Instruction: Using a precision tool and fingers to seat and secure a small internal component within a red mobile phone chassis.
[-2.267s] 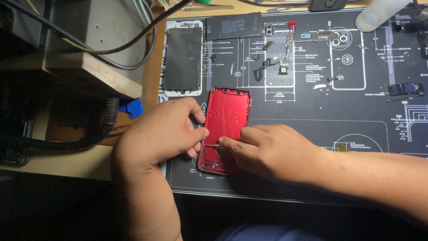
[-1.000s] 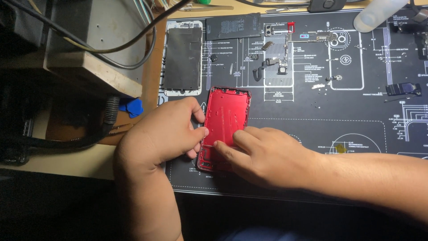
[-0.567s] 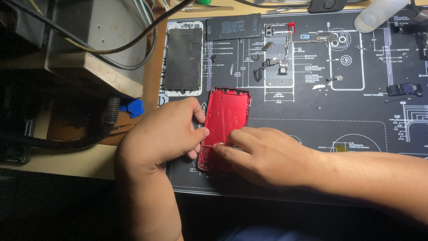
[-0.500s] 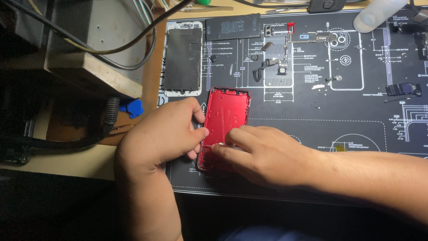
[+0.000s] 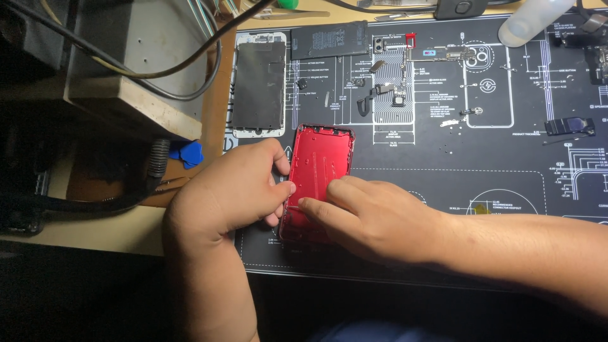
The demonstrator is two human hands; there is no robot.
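Note:
A red phone housing [image 5: 323, 158] lies open-side up on a black printed work mat [image 5: 443, 164]. My left hand [image 5: 234, 190] grips the housing's left edge, thumb against the rim. My right hand [image 5: 373, 215] rests over its lower part, fingertips pinched on a thin pale tool [image 5: 294, 206] at the lower left inner edge. The tool's tip sits between my two hands; I cannot tell what kind of tool it is. The housing's bottom end is hidden under my right hand.
On the mat behind the housing lie a detached screen panel [image 5: 258, 85], a black battery [image 5: 329, 39], several small parts [image 5: 392, 95] and a circuit board [image 5: 443, 54]. Blue picks [image 5: 189, 153], cables [image 5: 155, 171] and a grey box [image 5: 126, 57] crowd the left. A white bottle [image 5: 532, 18] lies far right.
My right hand's fingertips have shifted slightly toward the housing's lower left edge. My left hand and the housing have stayed put.

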